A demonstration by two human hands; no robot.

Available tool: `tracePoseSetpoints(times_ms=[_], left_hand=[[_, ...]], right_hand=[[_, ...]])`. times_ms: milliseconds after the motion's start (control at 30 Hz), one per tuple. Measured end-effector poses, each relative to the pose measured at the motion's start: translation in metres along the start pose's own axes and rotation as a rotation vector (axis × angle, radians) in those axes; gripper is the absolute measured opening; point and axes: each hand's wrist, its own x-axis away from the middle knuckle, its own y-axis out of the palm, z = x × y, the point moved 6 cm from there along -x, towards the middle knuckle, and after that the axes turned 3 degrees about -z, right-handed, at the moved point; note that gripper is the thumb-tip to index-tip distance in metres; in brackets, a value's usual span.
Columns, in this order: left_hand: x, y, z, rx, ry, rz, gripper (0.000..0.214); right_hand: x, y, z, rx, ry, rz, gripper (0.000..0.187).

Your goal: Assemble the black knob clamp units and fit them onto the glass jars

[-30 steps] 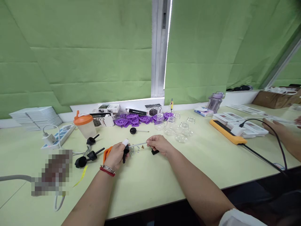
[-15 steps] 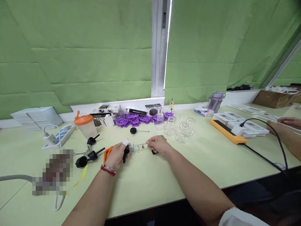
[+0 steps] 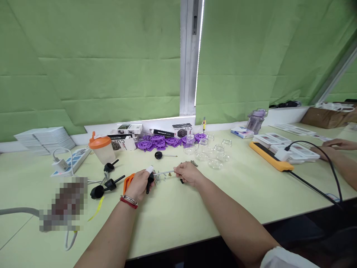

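Note:
My left hand (image 3: 141, 182) is closed around a black cup-like part with a stick-like arm (image 3: 150, 180); a white covering is on its thumb. From that part a thin metal rod (image 3: 164, 172) runs right to my right hand (image 3: 187, 173), whose fingers pinch its far end. Under my right hand shows a small black piece (image 3: 182, 181), mostly hidden. Several screws (image 3: 157, 176) and a small brass-coloured piece (image 3: 170, 174) lie between my hands. An orange part (image 3: 128, 182) sits behind my left wrist. Beyond my hands lies a black round knob with a rod (image 3: 158, 155).
Black cup-like parts (image 3: 111, 184) and an orange-lidded shaker (image 3: 101, 148) stand left. Purple plastic parts (image 3: 157, 141) and clear plastic pieces (image 3: 215, 163) line the back. To the right are an orange power strip (image 3: 269, 156), its black cable, card stacks and another person's hands (image 3: 331, 149).
My hands keep almost the same place and hold on the rod and black part. The other person's hands at the right have shifted slightly.

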Motion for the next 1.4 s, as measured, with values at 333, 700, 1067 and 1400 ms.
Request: tracePoseSetpoints(times_ms=[333,700,1067,1400], left_hand=[[0.0021,0.0015,0.0016,0.018,-0.003,-0.01,0.03],[0.0009,0.0026,0.0007,0.036,0.008,-0.045,0.034],[0.0034,0.0039,0.0019,0.07,-0.002,-0.057,0.032],[0.0014,-0.0008,0.0023,0.088,-0.001,-0.025,0.03]], right_hand=[[-0.0044,-0.001,0.0034,0.115,-0.02,0.003,0.024],[-0.0036,0.0011,0.0026,0.17,-0.048,-0.012,0.034],[0.0003,0.0037,-0.0011,0.191,-0.085,-0.021,0.039],[-0.0004,0.0045,0.0,0.183,-0.076,-0.036,0.046]])
